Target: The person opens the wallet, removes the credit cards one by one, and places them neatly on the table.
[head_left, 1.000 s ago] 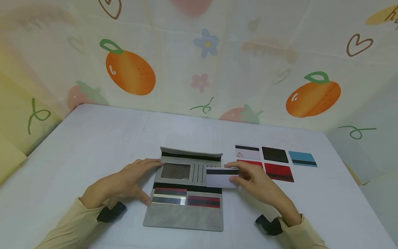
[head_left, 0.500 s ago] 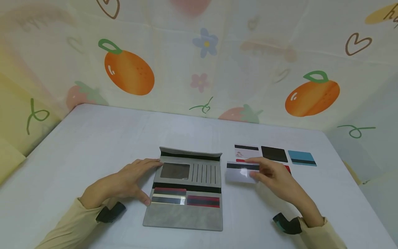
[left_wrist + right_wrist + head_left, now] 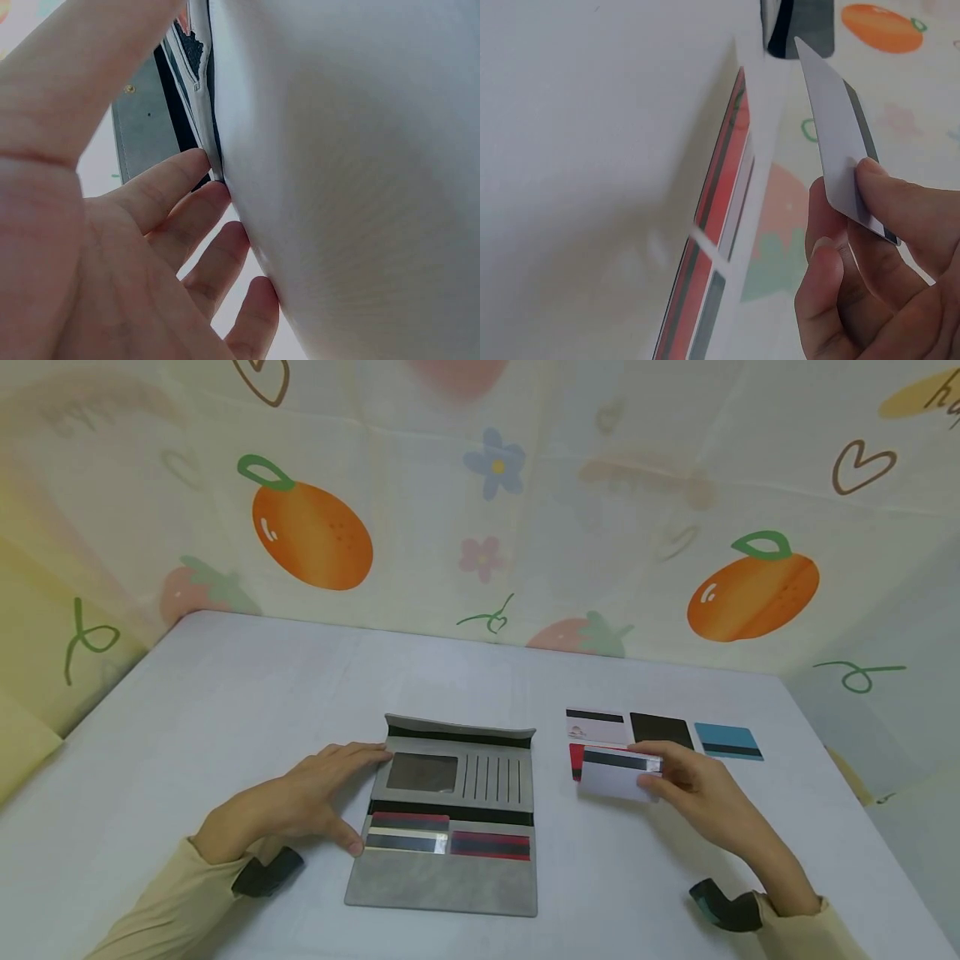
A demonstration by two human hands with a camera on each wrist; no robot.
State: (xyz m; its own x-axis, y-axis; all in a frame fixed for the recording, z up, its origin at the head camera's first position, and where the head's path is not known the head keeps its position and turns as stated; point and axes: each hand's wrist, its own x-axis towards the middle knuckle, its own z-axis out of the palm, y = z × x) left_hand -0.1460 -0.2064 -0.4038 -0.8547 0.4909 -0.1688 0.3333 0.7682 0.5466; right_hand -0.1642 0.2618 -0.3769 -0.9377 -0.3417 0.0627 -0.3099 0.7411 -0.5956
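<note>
A grey wallet (image 3: 442, 889) lies unfolded on the table, with slim slots and a dark window in its upper part. Lower down, several striped cards sit in it, among them a dark red card (image 3: 491, 846). My left hand (image 3: 300, 802) rests at the wallet's left edge, fingers extended and thumb spread; in the left wrist view its fingertips (image 3: 217, 195) touch the edge. Between thumb and fingers my right hand (image 3: 701, 789) pinches a white card with a black stripe (image 3: 617, 783), tilted and raised above the table. This card partly covers a red card (image 3: 576, 762) in the head view.
Right of the wallet lie another white striped card (image 3: 596, 727), a black card (image 3: 660, 730) and a blue card (image 3: 729, 740) in a row. The right wrist view shows a further red card (image 3: 681, 322) on the white table (image 3: 285, 677). A printed cloth (image 3: 420, 510) hangs behind.
My right hand has carried the white card rightward, from over the wallet's slots to above the red cards. The left hand and wallet stay where they were.
</note>
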